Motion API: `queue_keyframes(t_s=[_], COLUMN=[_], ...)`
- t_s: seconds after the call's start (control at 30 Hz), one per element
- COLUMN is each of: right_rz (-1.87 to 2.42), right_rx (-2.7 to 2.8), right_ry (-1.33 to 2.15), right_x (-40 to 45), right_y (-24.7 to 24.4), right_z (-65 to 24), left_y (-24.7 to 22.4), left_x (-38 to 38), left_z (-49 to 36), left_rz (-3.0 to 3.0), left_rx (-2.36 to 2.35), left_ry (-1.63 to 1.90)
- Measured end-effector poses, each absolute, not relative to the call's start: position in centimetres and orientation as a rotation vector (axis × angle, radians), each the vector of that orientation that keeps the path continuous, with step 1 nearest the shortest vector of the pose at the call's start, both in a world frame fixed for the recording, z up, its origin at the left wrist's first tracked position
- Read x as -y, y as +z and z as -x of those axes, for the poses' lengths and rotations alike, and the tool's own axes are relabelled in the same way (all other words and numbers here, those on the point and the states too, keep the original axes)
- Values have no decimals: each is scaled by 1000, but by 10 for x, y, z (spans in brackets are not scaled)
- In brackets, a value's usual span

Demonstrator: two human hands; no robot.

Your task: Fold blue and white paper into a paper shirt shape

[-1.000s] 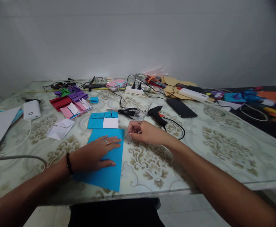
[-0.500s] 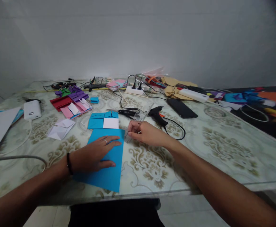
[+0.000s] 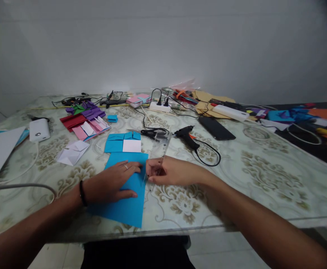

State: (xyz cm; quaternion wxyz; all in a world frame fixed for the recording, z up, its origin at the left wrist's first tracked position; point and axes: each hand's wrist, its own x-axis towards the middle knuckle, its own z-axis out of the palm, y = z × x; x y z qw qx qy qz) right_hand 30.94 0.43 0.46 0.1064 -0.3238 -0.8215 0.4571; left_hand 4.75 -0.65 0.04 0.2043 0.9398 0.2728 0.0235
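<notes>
A blue sheet of paper [image 3: 130, 211] lies near the front edge of the table. My left hand [image 3: 114, 183] rests on it with the fingers spread, a ring on one finger. At the sheet's right edge, my right hand [image 3: 169, 171] pinches a clear ruler [image 3: 160, 145], which slants up and away over the tablecloth. Just behind the sheet is a folded blue paper piece [image 3: 114, 144] with a white rectangle [image 3: 132, 145] at its right. Black scissors [image 3: 152, 133] lie beyond the ruler.
Right of the ruler are a black glue gun [image 3: 187, 136] with its cable and a black phone [image 3: 216, 128]. Folded red paper [image 3: 72, 121], a white folded paper [image 3: 72, 152] and a white power bank [image 3: 39, 130] are at the left. A power strip [image 3: 159, 107] stands at the back.
My right hand has moved toward me and slightly left with the ruler, to the blue sheet's edge. My left hand has barely moved.
</notes>
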Motion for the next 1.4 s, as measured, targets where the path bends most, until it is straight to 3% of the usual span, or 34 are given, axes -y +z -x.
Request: queue_keyframes(t_s=[0.27, 0.63, 1.4], right_rz=[888, 1209, 1087], right_rx=[2471, 2307, 2380], right_ry=[1415, 895, 1198], right_x=[2, -22, -10], right_y=[7, 2, 8], right_z=[-305, -323, -315], left_y=[8, -3, -2], left_x=[8, 5, 4], left_z=[-50, -46, -44], left_rz=[-2667, -2658, -2644], left_rx=[-776, -738, -716], left_ry=[17, 52, 68])
